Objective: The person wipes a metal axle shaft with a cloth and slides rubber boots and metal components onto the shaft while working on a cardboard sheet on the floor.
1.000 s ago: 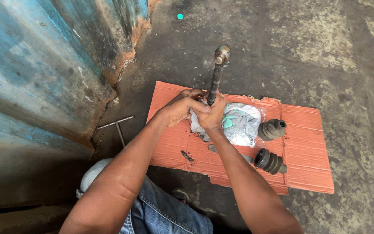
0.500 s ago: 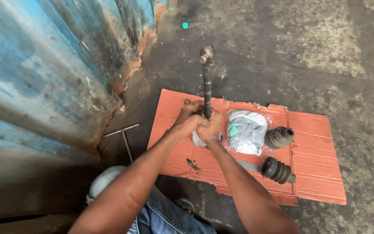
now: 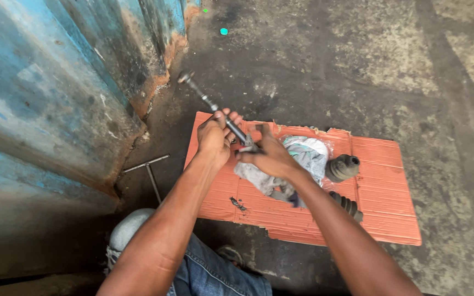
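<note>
Currently left hand [image 3: 213, 138] is clenched round the long dark greasy metal axle shaft [image 3: 215, 107], tilted toward upper left; right hand [image 3: 267, 156] grips its lower end mid-frame. Both black ribbed rubber boots [image 3: 342, 167] lie unfitted on orange corrugated cardboard sheet [image 3: 382, 208], so most work remains.

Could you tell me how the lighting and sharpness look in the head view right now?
Head view: soft, even daylight, no glare, only faint shadows on the orange cardboard; the left hand, right hand and metal shaft are fairly sharp; wide-angle lens bends the blue wall at the frame edge.
</note>
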